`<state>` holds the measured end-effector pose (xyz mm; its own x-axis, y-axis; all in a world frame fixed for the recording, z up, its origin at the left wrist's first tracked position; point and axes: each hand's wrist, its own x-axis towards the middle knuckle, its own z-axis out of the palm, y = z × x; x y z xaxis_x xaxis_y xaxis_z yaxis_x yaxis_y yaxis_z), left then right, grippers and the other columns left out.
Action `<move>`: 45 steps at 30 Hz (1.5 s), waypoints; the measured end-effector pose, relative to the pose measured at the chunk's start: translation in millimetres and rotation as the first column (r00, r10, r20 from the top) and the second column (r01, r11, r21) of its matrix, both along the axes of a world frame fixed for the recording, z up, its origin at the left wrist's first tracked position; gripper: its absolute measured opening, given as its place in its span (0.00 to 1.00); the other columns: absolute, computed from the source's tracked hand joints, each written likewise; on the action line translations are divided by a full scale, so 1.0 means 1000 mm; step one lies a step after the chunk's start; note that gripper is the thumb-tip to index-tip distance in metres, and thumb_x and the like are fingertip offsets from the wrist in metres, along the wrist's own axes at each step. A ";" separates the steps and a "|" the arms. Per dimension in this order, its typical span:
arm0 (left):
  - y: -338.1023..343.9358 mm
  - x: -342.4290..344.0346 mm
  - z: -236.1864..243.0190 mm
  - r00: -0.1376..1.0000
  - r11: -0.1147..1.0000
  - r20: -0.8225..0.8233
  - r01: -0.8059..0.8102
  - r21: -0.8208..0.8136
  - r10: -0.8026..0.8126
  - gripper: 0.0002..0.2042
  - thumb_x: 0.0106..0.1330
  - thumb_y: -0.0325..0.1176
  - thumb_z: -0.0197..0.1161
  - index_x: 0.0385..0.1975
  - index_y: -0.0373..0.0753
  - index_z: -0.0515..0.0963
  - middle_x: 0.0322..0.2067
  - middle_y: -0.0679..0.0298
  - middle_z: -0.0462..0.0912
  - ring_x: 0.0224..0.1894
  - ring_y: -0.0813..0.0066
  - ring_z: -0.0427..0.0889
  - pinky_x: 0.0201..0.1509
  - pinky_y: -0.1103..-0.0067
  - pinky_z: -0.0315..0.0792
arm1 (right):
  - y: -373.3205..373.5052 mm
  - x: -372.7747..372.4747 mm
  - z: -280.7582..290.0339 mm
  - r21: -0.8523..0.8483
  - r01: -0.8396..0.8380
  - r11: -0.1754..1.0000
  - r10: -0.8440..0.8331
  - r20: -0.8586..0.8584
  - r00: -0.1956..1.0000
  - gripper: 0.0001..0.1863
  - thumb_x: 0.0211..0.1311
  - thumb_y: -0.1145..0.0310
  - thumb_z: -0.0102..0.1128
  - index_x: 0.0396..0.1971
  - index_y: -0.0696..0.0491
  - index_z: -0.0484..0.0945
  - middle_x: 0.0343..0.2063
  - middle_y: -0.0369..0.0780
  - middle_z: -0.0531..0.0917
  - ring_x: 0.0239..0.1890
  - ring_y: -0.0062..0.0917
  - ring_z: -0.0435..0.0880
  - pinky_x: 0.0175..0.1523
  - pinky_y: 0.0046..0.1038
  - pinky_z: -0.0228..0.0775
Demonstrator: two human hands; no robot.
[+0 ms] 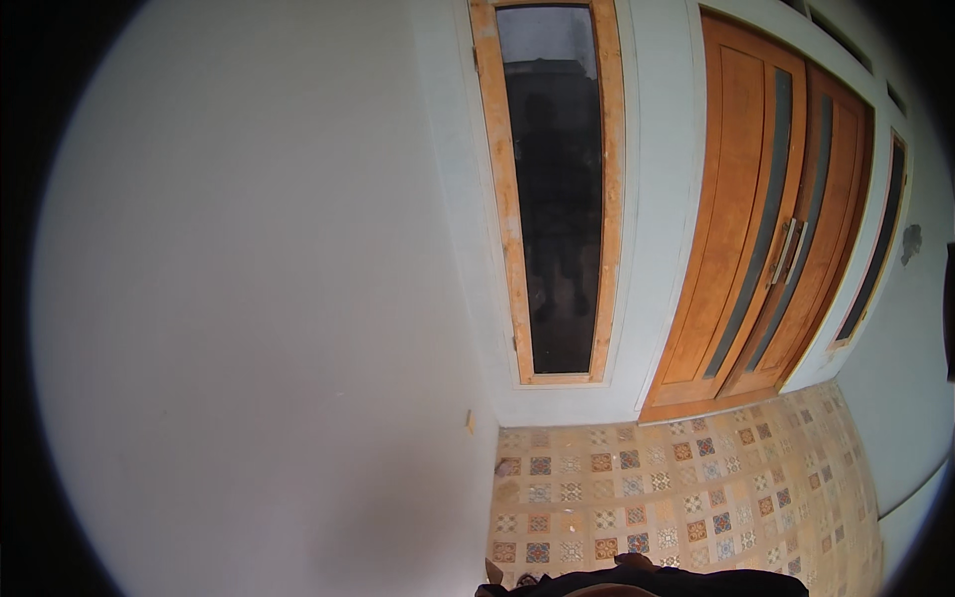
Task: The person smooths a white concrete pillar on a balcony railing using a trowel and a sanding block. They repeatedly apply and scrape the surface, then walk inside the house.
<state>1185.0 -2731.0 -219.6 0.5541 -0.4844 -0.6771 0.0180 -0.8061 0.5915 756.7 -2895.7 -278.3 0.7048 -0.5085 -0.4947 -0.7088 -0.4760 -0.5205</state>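
Neither of my hands shows. Along the lower edge runs a strip of dark clothing (726,581), with small brownish patches beside it that I cannot make out. Ahead stands a wooden double door (741,229), its two leaves together, with dark vertical glass strips and long metal pull handles (784,251) near the middle. Left of the door is a tall narrow window (557,199) in a light wooden frame, its dark glass reflecting a standing figure.
A plain pale wall (249,279) fills the left side, close by. Patterned tiles cover the floor (657,488) up to the door. Another narrow window (875,239) is right of the door, near a grey patch (911,245) on the right wall.
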 end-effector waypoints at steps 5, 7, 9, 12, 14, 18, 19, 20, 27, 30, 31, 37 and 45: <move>0.005 0.001 -0.002 1.000 1.000 -0.005 -0.015 0.006 0.015 0.19 0.77 0.46 0.61 0.46 0.34 0.85 0.41 0.54 0.92 0.40 0.58 0.92 0.42 0.64 0.87 | 0.001 0.010 0.008 0.048 -0.069 0.996 0.072 -0.083 0.994 0.19 0.76 0.53 0.55 0.50 0.54 0.82 0.48 0.52 0.90 0.55 0.49 0.90 0.59 0.50 0.80; 0.006 0.001 -0.002 1.000 1.000 -0.007 -0.018 0.009 0.018 0.19 0.77 0.46 0.61 0.46 0.33 0.85 0.41 0.54 0.92 0.40 0.58 0.92 0.42 0.64 0.87 | 0.002 0.011 0.011 0.045 -0.062 0.997 0.065 -0.069 0.996 0.19 0.76 0.53 0.55 0.49 0.54 0.82 0.47 0.52 0.90 0.54 0.49 0.90 0.59 0.51 0.80; 0.007 0.002 -0.003 1.000 1.000 -0.008 -0.020 0.011 0.020 0.19 0.77 0.46 0.61 0.46 0.33 0.85 0.41 0.54 0.92 0.40 0.59 0.92 0.41 0.64 0.87 | 0.004 0.011 0.016 0.029 -0.039 0.999 0.042 -0.090 0.995 0.19 0.76 0.53 0.55 0.48 0.54 0.82 0.47 0.53 0.90 0.53 0.50 0.91 0.57 0.52 0.81; 0.008 0.002 -0.003 1.000 1.000 -0.012 -0.025 0.012 0.025 0.19 0.77 0.46 0.60 0.46 0.33 0.85 0.42 0.54 0.92 0.40 0.59 0.92 0.41 0.64 0.87 | 0.006 0.012 0.026 -0.022 -0.038 0.999 0.036 -0.092 0.995 0.19 0.75 0.54 0.55 0.47 0.55 0.83 0.47 0.53 0.90 0.51 0.50 0.91 0.55 0.53 0.82; 0.009 0.002 -0.003 0.999 0.999 -0.013 -0.030 0.011 0.030 0.19 0.78 0.46 0.60 0.46 0.33 0.84 0.42 0.54 0.92 0.40 0.59 0.92 0.41 0.65 0.87 | 0.008 0.013 0.036 -0.054 -0.065 0.996 0.058 -0.127 0.990 0.19 0.75 0.54 0.55 0.47 0.55 0.83 0.48 0.53 0.89 0.50 0.50 0.92 0.54 0.53 0.84; 0.012 0.004 -0.003 0.999 0.999 -0.016 -0.045 0.012 0.045 0.20 0.78 0.46 0.60 0.46 0.32 0.84 0.42 0.54 0.92 0.39 0.59 0.92 0.41 0.65 0.87 | 0.010 0.021 0.058 -0.074 -0.036 0.997 0.024 -0.161 0.987 0.20 0.74 0.54 0.57 0.48 0.57 0.83 0.52 0.51 0.89 0.51 0.50 0.92 0.51 0.54 0.86; 0.014 0.005 -0.003 0.999 0.999 -0.018 -0.051 0.011 0.051 0.20 0.78 0.46 0.60 0.47 0.32 0.84 0.42 0.54 0.92 0.39 0.59 0.92 0.41 0.65 0.87 | 0.011 0.024 0.063 -0.086 -0.064 0.994 0.048 -0.179 0.983 0.21 0.73 0.54 0.58 0.48 0.57 0.83 0.52 0.51 0.89 0.50 0.51 0.92 0.51 0.55 0.86; 0.015 0.006 -0.003 0.998 0.998 -0.019 -0.058 0.011 0.058 0.20 0.78 0.46 0.60 0.47 0.32 0.84 0.42 0.54 0.92 0.39 0.59 0.92 0.40 0.65 0.87 | 0.011 0.027 0.067 -0.107 -0.092 0.990 0.067 -0.212 0.975 0.21 0.72 0.54 0.59 0.48 0.58 0.83 0.52 0.50 0.89 0.50 0.51 0.92 0.50 0.56 0.86; 0.020 0.012 -0.002 0.995 0.995 -0.026 -0.098 0.016 0.098 0.20 0.79 0.46 0.59 0.47 0.31 0.84 0.42 0.54 0.92 0.39 0.60 0.92 0.40 0.66 0.88 | -0.002 0.045 0.076 0.051 -0.098 0.994 0.109 -0.341 0.934 0.23 0.64 0.57 0.67 0.51 0.60 0.86 0.46 0.52 0.90 0.47 0.52 0.93 0.46 0.53 0.88; 0.023 0.015 -0.002 0.993 0.993 -0.027 -0.114 0.022 0.114 0.20 0.79 0.46 0.59 0.47 0.30 0.83 0.43 0.54 0.92 0.39 0.60 0.92 0.40 0.66 0.88 | -0.012 0.052 0.072 0.015 -0.140 0.990 0.137 -0.333 0.933 0.23 0.64 0.57 0.67 0.51 0.59 0.86 0.46 0.52 0.90 0.47 0.52 0.93 0.46 0.53 0.88; 0.024 0.016 -0.002 0.992 0.993 -0.029 -0.120 0.022 0.120 0.20 0.79 0.46 0.59 0.47 0.30 0.83 0.43 0.54 0.92 0.39 0.60 0.92 0.40 0.66 0.88 | -0.015 0.055 0.070 0.003 -0.148 0.989 0.141 -0.326 0.935 0.23 0.64 0.57 0.68 0.50 0.59 0.87 0.46 0.52 0.90 0.47 0.52 0.93 0.46 0.53 0.88; 0.032 0.017 0.001 0.988 0.988 -0.025 -0.150 0.027 0.151 0.21 0.80 0.46 0.59 0.48 0.29 0.83 0.43 0.54 0.92 0.38 0.60 0.92 0.39 0.66 0.88 | -0.027 0.071 0.062 -0.048 -0.194 0.980 0.171 -0.298 0.939 0.22 0.63 0.58 0.68 0.50 0.58 0.87 0.46 0.52 0.90 0.47 0.51 0.93 0.45 0.52 0.88; 0.035 0.017 0.004 0.985 0.985 -0.021 -0.171 0.029 0.172 0.21 0.81 0.46 0.58 0.48 0.28 0.82 0.43 0.54 0.92 0.38 0.61 0.92 0.38 0.67 0.88 | -0.037 0.085 0.057 -0.097 -0.218 0.971 0.187 -0.260 0.947 0.21 0.62 0.58 0.69 0.49 0.57 0.88 0.46 0.53 0.90 0.47 0.50 0.93 0.45 0.51 0.88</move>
